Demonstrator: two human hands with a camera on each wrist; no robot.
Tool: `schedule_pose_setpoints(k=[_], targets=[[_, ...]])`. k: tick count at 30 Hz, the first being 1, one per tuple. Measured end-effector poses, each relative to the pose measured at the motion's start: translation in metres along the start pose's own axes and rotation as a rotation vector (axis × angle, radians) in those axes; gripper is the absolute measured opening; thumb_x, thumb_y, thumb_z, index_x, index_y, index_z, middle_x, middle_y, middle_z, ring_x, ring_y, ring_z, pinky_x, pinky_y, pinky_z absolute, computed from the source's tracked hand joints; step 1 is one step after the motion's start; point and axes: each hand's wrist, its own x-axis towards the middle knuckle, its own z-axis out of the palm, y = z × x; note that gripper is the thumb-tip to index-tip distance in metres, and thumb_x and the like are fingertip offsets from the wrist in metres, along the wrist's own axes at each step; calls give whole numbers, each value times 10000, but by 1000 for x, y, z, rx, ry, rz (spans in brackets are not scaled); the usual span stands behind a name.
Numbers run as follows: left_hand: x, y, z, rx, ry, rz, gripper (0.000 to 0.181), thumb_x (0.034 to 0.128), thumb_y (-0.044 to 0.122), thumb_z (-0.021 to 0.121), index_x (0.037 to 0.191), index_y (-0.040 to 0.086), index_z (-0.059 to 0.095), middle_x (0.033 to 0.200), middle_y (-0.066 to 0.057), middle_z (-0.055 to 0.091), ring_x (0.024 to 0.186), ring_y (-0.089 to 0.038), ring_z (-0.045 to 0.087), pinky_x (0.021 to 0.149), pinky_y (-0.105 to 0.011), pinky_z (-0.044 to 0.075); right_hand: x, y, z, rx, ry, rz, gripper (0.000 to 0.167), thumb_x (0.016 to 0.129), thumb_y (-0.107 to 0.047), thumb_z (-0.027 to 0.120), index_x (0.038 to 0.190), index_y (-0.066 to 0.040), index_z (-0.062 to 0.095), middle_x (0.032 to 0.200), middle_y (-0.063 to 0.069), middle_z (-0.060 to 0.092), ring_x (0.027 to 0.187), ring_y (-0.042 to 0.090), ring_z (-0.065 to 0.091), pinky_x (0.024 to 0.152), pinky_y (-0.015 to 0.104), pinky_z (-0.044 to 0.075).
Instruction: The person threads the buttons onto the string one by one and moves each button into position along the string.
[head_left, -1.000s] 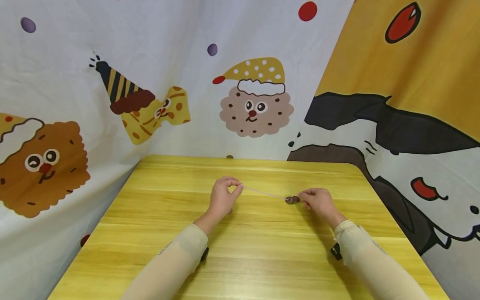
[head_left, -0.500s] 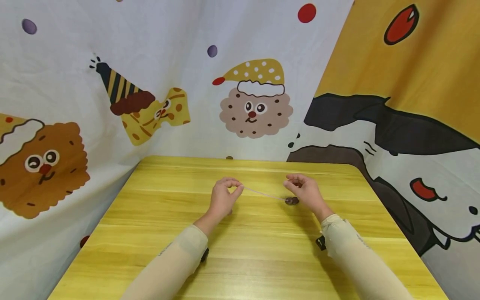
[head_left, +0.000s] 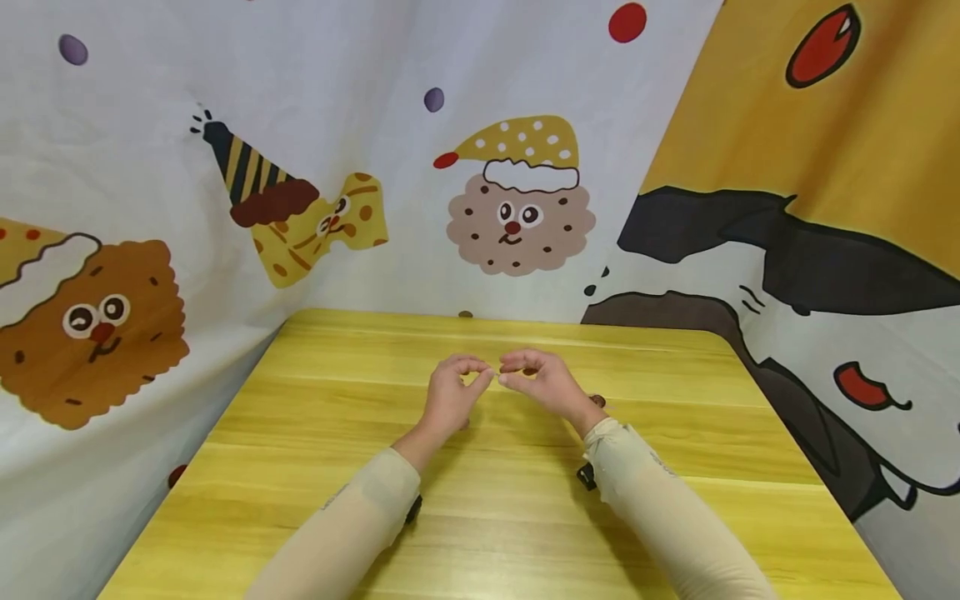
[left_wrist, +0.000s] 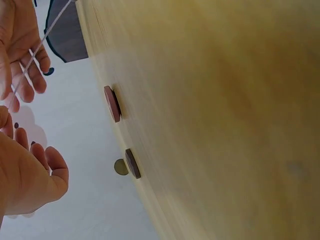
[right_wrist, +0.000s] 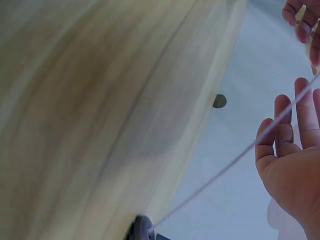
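Observation:
My left hand [head_left: 448, 400] pinches the end of a thin pale string [right_wrist: 215, 177] between thumb and index finger, above the table. Close to those fingertips is my right hand [head_left: 553, 390], its fingers fairly straight and a gap showing between thumb and fingers; whether it touches the string cannot be made out. The string slants down to a small stack of dark brown discs [right_wrist: 142, 228] on the table, which in the head view sits partly behind the right wrist. Two loose discs, one reddish [left_wrist: 113, 104] and one darker brown [left_wrist: 132, 163], lie on the table in the left wrist view.
The yellow wood-grain table [head_left: 360, 350] has its far edge against a white cloth backdrop [head_left: 405, 267] printed with cartoon biscuits. Small black devices, such as the one under the right wrist [head_left: 587, 477], sit below both sleeves.
My right hand has let go of the disc stack and moved left to my left fingertips. The left hand holds the string end as before. The head view has shifted slightly.

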Motion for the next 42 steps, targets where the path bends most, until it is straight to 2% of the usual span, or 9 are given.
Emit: schedule_pose_setpoints(k=[3, 8, 15, 21, 26, 30, 33, 36, 42], targets=[[0, 1, 0, -9, -6, -8, 126, 1009, 283, 776, 1048, 181, 839, 1312, -43, 718, 1230, -304, 633, 990, -517, 579, 1, 0, 4, 3, -2, 11, 308, 989, -357, 794, 1244, -188, 767, 1175, -18, 789, 1131, 181, 699, 1063, 459, 508], [0, 3, 1, -7, -2, -5, 119, 1013, 271, 770, 1044, 178, 836, 1294, -38, 724, 1216, -292, 634, 983, -505, 581, -1, -1, 7, -3, 4, 5, 232, 997, -338, 785, 1174, -187, 802, 1125, -8, 792, 1058, 168, 689, 1010, 401, 520], [-1, 3, 3, -4, -7, -12, 143, 1008, 305, 776, 1045, 181, 836, 1274, -33, 728, 1198, -290, 630, 970, -492, 581, -4, 0, 5, -10, 26, 10, 259, 1026, -320, 747, 1172, -117, 815, 1125, -8, 805, 955, 183, 673, 801, 302, 571], [0, -1, 0, -25, -29, -38, 157, 1015, 341, 763, 1080, 211, 824, 1338, -40, 711, 1237, -349, 609, 921, -449, 585, -7, 3, 3, 37, 31, 21, 203, 1024, -338, 748, 1134, -186, 827, 1097, -2, 804, 922, 198, 676, 777, 286, 577], [5, -12, -23, -11, -56, -73, 232, 1028, 347, 744, 1209, 208, 788, 1301, -8, 728, 1187, -336, 604, 820, -327, 531, -9, 5, 2, 67, 32, 51, 178, 1014, -369, 758, 1113, -240, 829, 1106, -8, 796, 913, 188, 669, 794, 298, 575], [9, -23, -47, 46, -141, -128, 306, 1030, 334, 743, 1306, 203, 753, 1317, -7, 727, 1175, -273, 594, 797, -340, 555, -12, 4, -1, 77, 38, 71, 189, 1015, -401, 749, 1117, -262, 828, 1105, -19, 791, 930, 203, 665, 841, 376, 585], [12, -32, -62, 121, -218, -159, 362, 1016, 322, 762, 1345, 174, 735, 1361, -40, 711, 1232, -308, 596, 896, -400, 568, -13, 4, -2, 88, 43, 65, 198, 1016, -398, 748, 1125, -253, 827, 1121, 19, 794, 950, 242, 673, 873, 450, 588], [13, -42, -72, 186, -279, -184, 412, 989, 289, 797, 1364, 138, 722, 1399, -95, 677, 1275, -355, 613, 982, -458, 579, -14, 3, -2, 94, 43, 58, 209, 1016, -392, 750, 1134, -238, 828, 1133, 45, 796, 954, 248, 678, 883, 468, 589], [14, -57, -79, 293, -372, -200, 478, 916, 259, 876, 1349, 123, 727, 1393, -143, 671, 1286, -347, 647, 1068, -505, 566, -16, 1, -2, 92, 28, 67, 207, 1016, -388, 750, 1131, -235, 829, 1111, 7, 794, 918, 204, 646, 831, 352, 567]])
